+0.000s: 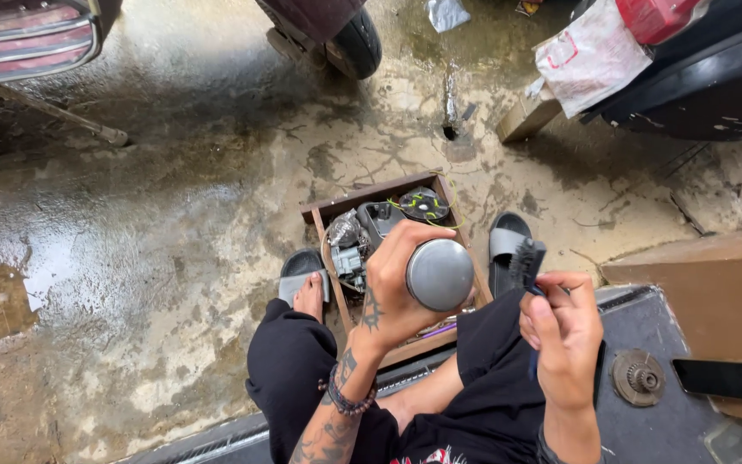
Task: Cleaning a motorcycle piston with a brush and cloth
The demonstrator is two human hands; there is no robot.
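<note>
The round grey metal housing sits in the left hand, whose fingers wrap firmly around its side so the smooth domed face turns up toward the camera, held over the lap and just above the wooden crate. Just beside that grip, on its outer side, the right hand pinches the handle of a small black brush between thumb and fingers, bristles up and tilted toward the housing but not touching it. To brush the part well, it seems best to keep the left-hand grip steady and low on the body so the face stays bare, and to rotate the housing rather than the wrist holding the brush. Directly beneath the held part, the crate carries a carburettor-like metal assembly and a dark disc with green wires. Either side of the crate are the person's sandalled feet on wet, stained concrete. Beyond the brush hand, on the dark mat, lie a toothed gear piece and a black phone.
</note>
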